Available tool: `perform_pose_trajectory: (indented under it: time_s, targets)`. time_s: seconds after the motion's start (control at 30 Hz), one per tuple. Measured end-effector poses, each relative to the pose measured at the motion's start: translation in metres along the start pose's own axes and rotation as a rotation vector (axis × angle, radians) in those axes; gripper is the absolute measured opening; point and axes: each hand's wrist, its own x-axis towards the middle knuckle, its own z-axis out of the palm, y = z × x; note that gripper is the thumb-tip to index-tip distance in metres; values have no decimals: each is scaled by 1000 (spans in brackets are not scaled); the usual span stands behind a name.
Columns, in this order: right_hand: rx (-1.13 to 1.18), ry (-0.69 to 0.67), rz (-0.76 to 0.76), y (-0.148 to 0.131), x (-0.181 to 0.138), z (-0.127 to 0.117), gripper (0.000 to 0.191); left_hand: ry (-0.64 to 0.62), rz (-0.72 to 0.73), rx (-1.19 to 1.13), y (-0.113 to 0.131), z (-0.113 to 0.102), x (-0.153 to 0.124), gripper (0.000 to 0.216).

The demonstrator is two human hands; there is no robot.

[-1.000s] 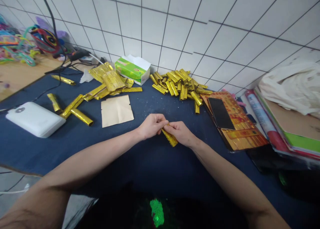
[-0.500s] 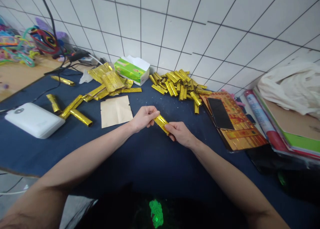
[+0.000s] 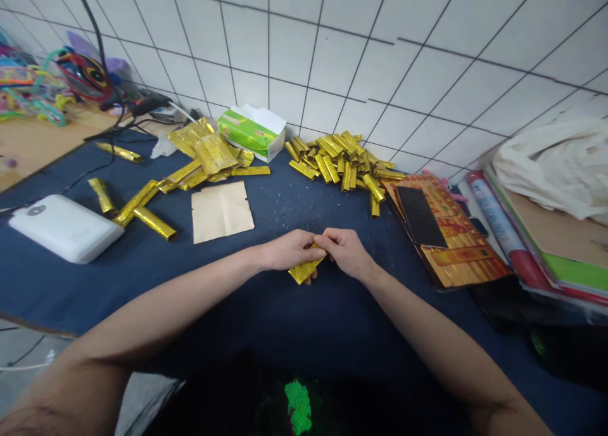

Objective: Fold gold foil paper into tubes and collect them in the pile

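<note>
My left hand [image 3: 289, 252] and my right hand [image 3: 346, 251] meet over the dark blue cloth [image 3: 285, 309] at the table's middle. Both are closed on one folded piece of gold foil paper [image 3: 304, 270], which pokes out below my left fingers. A heap of finished gold foil rolls [image 3: 339, 160] lies at the back, near the wall. Loose gold rolls [image 3: 142, 208] and flat gold sheets [image 3: 206, 151] lie at the back left. A plain tan paper sheet [image 3: 221, 211] rests just left of my hands.
A white box-shaped device [image 3: 64, 227] sits at the left. A green tissue box [image 3: 251, 132] stands against the tiled wall. At the right, a black phone [image 3: 420, 215] lies on a gold and red printed stack [image 3: 456, 252], beside books [image 3: 546, 252] and a white bag [image 3: 555, 163].
My hands drew together and came down toward me. The gold piece, held stretched between them half a second ago, now hangs turned under my left fingers.
</note>
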Motion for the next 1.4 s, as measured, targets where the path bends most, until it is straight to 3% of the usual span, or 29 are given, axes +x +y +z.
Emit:
perform_pose_trajectory:
  time_s: [0.2, 0.43, 0.6, 0.7, 0.8, 0.9, 0.97, 1.03, 1.1, 1.2, 1.3, 1.4]
  targets:
    - [-25, 52, -45, -3, -3, 3, 37, 85, -47, 36, -2, 9, 3, 18]
    - [41, 325, 7, 8, 6, -16, 40, 102, -63, -5, 1, 2, 1, 21]
    - [104, 451, -1, 14, 9, -20, 42, 373, 73, 15, 1, -8, 3, 21]
    - [115, 397, 5, 12, 7, -16, 42, 488, 116, 19, 0, -15, 6, 22]
    - [128, 197, 45, 8, 2, -8, 37, 598, 156, -42, 0, -25, 7, 21]
    - [108, 13, 43, 6, -3, 0, 33, 789, 257, -63, 2, -40, 6, 21]
    - [132, 14, 48, 6, -4, 2, 34, 882, 308, -50, 3, -48, 5, 22]
    - [201, 76, 82, 7, -2, 2, 35, 853, 298, -20, 3, -50, 4, 23]
    - [251, 111, 106, 7, -1, 1, 38, 746, 257, 25, 1, -45, 4, 23]
    - [169, 12, 75, 4, 0, 0, 41, 605, 218, 81, -2, -30, 6, 22]
    - [48, -70, 45, 1, -2, 1, 42, 578, 210, 124, -4, -21, 6, 22]
    - [45, -28, 48, 0, -3, 3, 42, 602, 211, 150, -4, -23, 7, 21]
